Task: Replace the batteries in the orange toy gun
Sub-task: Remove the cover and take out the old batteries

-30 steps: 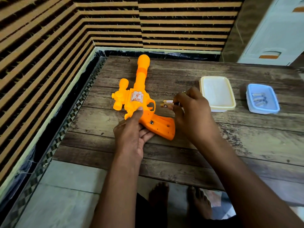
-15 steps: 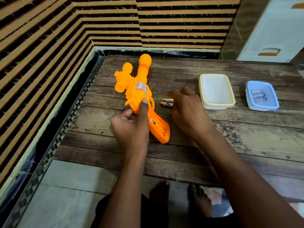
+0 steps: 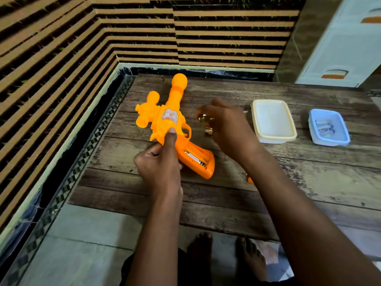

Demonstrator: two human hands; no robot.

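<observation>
My left hand (image 3: 162,164) grips the orange toy gun (image 3: 171,118) around its middle, thumb on the body, barrel pointing away from me. The handle's battery compartment (image 3: 195,159) faces up and is uncovered, with one battery lying inside. To the right of the gun, my right hand (image 3: 228,129) pinches a gold-tipped battery (image 3: 203,118) between its fingertips, lifted off the table. Another battery (image 3: 208,132) lies on the wood just under that hand. A small orange piece (image 3: 249,180) peeks out beside my right forearm.
A cream tub (image 3: 274,137) stands right of my right hand. Further right, a blue tub (image 3: 321,141) holds several silver batteries. The wooden table (image 3: 309,182) meets a striped wall at left and back. A white cabinet (image 3: 346,48) stands at the far right. My feet show below.
My left hand has tilted the gun, so the uncovered battery compartment now faces up. My right hand has picked one battery up off the table, leaving one lying there.
</observation>
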